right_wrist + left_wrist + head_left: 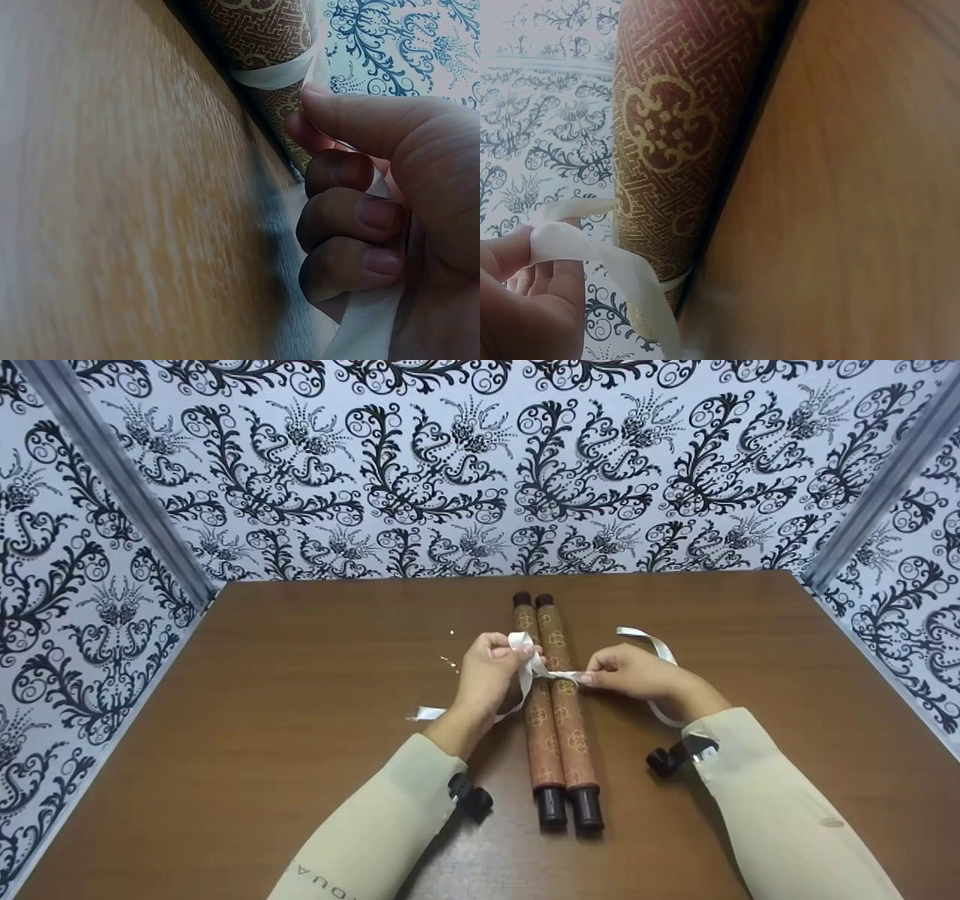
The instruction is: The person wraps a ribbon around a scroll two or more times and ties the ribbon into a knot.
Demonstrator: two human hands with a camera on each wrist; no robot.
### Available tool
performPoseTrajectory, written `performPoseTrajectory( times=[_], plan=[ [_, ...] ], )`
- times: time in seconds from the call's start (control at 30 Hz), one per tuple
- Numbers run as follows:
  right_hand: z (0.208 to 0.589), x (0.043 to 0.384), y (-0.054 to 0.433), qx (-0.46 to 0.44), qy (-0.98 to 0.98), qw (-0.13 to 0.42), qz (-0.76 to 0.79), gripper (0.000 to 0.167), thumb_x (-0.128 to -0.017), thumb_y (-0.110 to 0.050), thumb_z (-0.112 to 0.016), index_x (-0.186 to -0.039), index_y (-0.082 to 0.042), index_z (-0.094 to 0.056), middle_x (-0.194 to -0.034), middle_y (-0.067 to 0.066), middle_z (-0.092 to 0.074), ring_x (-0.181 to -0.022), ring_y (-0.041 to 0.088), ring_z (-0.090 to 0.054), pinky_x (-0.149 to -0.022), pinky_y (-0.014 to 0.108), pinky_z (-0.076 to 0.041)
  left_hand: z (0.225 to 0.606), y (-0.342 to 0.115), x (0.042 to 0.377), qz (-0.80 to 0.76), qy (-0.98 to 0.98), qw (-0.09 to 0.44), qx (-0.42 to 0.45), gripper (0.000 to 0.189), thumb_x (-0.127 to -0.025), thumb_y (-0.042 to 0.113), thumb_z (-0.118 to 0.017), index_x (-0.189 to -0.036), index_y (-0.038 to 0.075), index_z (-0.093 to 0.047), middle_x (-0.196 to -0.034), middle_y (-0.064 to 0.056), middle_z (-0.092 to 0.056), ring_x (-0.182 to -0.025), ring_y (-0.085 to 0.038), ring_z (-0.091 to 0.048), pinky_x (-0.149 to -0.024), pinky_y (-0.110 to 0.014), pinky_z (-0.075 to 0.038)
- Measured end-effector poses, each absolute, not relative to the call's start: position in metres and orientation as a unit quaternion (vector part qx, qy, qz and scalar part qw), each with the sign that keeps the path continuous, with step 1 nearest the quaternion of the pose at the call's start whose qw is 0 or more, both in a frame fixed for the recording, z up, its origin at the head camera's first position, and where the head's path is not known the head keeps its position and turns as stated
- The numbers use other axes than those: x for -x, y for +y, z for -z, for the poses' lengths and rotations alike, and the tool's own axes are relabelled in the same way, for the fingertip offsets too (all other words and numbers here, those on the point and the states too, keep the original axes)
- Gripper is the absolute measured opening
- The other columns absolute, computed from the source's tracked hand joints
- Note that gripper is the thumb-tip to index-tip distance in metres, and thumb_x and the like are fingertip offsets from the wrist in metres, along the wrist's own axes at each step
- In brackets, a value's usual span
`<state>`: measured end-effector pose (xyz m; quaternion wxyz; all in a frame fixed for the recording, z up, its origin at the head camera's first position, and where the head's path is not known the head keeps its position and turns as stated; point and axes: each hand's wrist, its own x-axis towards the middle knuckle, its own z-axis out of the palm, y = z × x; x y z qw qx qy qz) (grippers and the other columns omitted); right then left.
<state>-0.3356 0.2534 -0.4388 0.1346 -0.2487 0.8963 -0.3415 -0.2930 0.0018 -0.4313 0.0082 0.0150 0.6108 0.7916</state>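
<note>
Two patterned scroll rolls (541,720) with dark end knobs lie side by side on the brown table. A white ribbon (559,675) passes round them near the middle. My left hand (487,667) pinches a loop of the ribbon above the left roll; in the left wrist view the ribbon (630,270) hangs from between thumb and finger. My right hand (630,671) pinches the ribbon just right of the rolls. In the right wrist view the ribbon (367,319) also runs down through the curled fingers (352,217). Whether a knot sits at the crossing cannot be told.
One ribbon tail (431,712) lies left of the left wrist, another tail (637,634) arcs behind the right hand. Small pale scraps (450,662) lie on the table (315,682). Patterned panels (450,472) stand at the back and sides.
</note>
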Motion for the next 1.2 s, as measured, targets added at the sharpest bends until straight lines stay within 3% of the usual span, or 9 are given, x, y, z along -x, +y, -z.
performPoseTrajectory(
  times=[0.13,0.27,0.47,0.7,0.93,1.07,1.2],
  plan=[
    [0.438,0.334,0.252,0.247,0.895,0.137,0.345,0.023,-0.099,-0.023,-0.070,-0.089,-0.003,-0.071,-0.067,-0.009,-0.048,-0.062,0.004,-0.043,-0.058,0.022,-0.036,0.434,0.001,0.295,-0.776,0.631,0.007,-0.007,0.023,-0.095,0.006,-0.072,-0.113,-0.006,-0.064,-0.097,-0.012,-0.078,-0.076,-0.008,-0.068,-0.072,-0.022,-0.054],
    [0.438,0.334,0.251,0.249,0.892,0.141,0.349,0.022,-0.099,-0.023,-0.070,-0.089,-0.003,-0.071,-0.067,-0.009,-0.047,-0.062,0.004,-0.043,-0.059,0.022,-0.037,0.435,0.000,0.296,-0.769,0.639,0.015,0.001,0.023,-0.096,0.013,-0.074,-0.112,-0.004,-0.073,-0.087,0.003,-0.072,-0.075,-0.008,-0.061,-0.071,-0.023,-0.051],
    [0.440,0.334,0.250,0.264,0.881,0.148,0.364,0.021,-0.100,-0.019,-0.068,-0.091,-0.001,-0.070,-0.067,-0.010,-0.047,-0.063,0.004,-0.044,-0.059,0.021,-0.037,0.435,0.000,0.294,-0.782,0.621,0.047,-0.002,0.017,-0.098,0.017,-0.072,-0.104,0.001,-0.072,-0.084,0.005,-0.066,-0.073,-0.008,-0.061,-0.069,-0.023,-0.051],
    [0.437,0.333,0.249,0.245,0.877,0.166,0.379,0.022,-0.101,-0.020,-0.067,-0.094,0.001,-0.069,-0.065,-0.005,-0.051,-0.058,0.006,-0.047,-0.053,0.021,-0.038,0.435,-0.001,0.293,-0.776,0.630,0.046,0.000,0.014,-0.097,0.017,-0.073,-0.096,0.003,-0.072,-0.077,0.006,-0.063,-0.067,-0.007,-0.056,-0.067,-0.024,-0.048],
    [0.429,0.331,0.252,0.242,0.898,0.114,0.350,0.017,-0.101,-0.021,-0.067,-0.102,-0.005,-0.073,-0.088,0.009,-0.069,-0.078,0.013,-0.060,-0.070,0.025,-0.050,0.435,-0.001,0.293,-0.771,0.635,0.048,0.000,0.015,-0.097,0.020,-0.073,-0.095,0.005,-0.071,-0.077,0.006,-0.061,-0.067,-0.008,-0.054,-0.065,-0.023,-0.047],
    [0.423,0.333,0.259,0.215,0.907,0.083,0.353,0.019,-0.101,-0.022,-0.066,-0.108,-0.005,-0.072,-0.103,0.009,-0.071,-0.093,0.017,-0.060,-0.087,0.031,-0.049,0.435,-0.001,0.293,-0.775,0.630,0.049,-0.006,0.015,-0.098,0.020,-0.072,-0.092,0.006,-0.070,-0.079,0.006,-0.060,-0.069,-0.007,-0.054,-0.065,-0.022,-0.047],
    [0.418,0.335,0.266,0.185,0.907,0.080,0.369,0.025,-0.102,-0.023,-0.064,-0.115,-0.002,-0.070,-0.109,0.015,-0.071,-0.097,0.020,-0.064,-0.093,0.037,-0.051,0.436,-0.001,0.293,-0.775,0.630,0.046,-0.009,0.015,-0.098,0.019,-0.072,-0.091,0.006,-0.070,-0.078,0.006,-0.061,-0.068,-0.007,-0.054,-0.065,-0.022,-0.047]
  ],
)
